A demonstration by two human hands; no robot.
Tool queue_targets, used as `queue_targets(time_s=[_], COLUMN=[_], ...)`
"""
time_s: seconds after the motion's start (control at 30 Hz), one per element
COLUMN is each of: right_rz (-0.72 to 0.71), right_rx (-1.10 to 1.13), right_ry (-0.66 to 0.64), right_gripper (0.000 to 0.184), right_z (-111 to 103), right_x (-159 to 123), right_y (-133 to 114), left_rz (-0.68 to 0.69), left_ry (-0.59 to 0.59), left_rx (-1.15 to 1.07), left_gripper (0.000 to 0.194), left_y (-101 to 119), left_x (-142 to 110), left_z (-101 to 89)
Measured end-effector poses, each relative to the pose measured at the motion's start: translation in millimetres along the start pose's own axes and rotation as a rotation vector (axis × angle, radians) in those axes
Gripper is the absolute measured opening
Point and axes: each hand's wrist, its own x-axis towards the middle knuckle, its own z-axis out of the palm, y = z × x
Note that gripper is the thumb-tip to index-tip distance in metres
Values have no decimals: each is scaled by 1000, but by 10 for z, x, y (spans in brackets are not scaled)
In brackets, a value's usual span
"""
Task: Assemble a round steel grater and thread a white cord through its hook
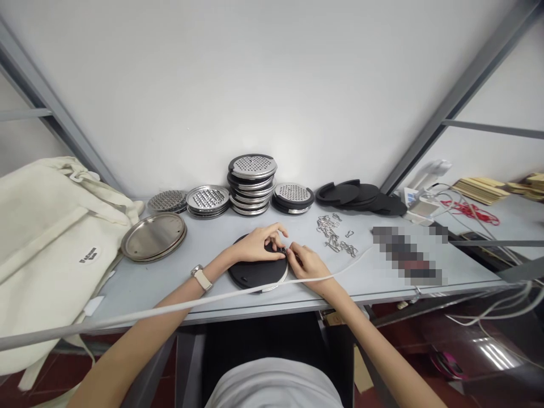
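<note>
A round black disc [261,275] with a silvery metal rim along its lower right side lies flat near the table's front edge. Across its top rests my left hand [259,245], thumb and fingers curled together at the disc's upper right edge. My right hand [306,266] is closed in a pinch at that same edge, touching or almost touching the left fingertips. Whatever small part sits between the fingertips is too hidden to name. To the right lies a loose heap of small metal clips [329,228]. A thin white cable [238,293] passes in front of the disc.
Behind stand a tall stack of round graters [253,184], lower grater piles [208,198] and black lids [352,195]. Metal plates [155,235] lie left, beside a cream bag [51,243]. A blurred-out item [410,258] lies right. Grey posts [446,107] flank the table.
</note>
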Motion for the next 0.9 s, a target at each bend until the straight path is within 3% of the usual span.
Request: queue_targets(time_s=[0.3,0.63,0.77,0.9], right_rz=[3,110,8,-70], right_rx=[-29,75,34,-46], right_ry=[30,133,37,-48], right_gripper=[24,22,18,21], right_z=[-25,-25,6,13], right_x=[8,19,57,59], right_y=[-38,39,35,24], left_rz=[9,-1,25,9], left_ry=[-20,-44,18,-13], left_rx=[-10,3,55,52], left_gripper=[37,38,42,43], left_y=[-25,17,9,1], left_x=[12,0,-6,-5], left_z=[0,19,27,22])
